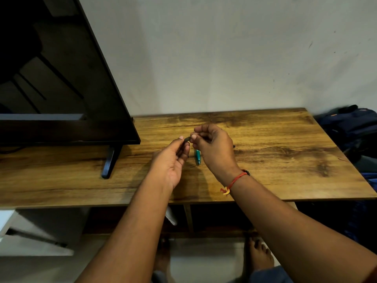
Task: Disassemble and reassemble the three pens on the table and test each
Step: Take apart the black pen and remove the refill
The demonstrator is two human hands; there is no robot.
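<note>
Above the middle of the wooden table point(265, 160), my left hand point(173, 158) and my right hand point(214, 148) meet over a small dark pen part point(186, 138). My left thumb and fingers pinch it from the left, and my right fingertips pinch it from the right. A teal pen point(197, 157) lies on the table just below and between my hands, partly hidden by my right hand. A dark tip of something point(234, 146) pokes out on the table to the right of my right hand. A third pen is not visible.
A large black screen point(61, 78) on a stand foot point(110, 162) fills the table's left side. A dark blue bag point(350, 127) lies beyond the table's right edge. My bare feet point(259, 254) show on the floor under the table's front edge.
</note>
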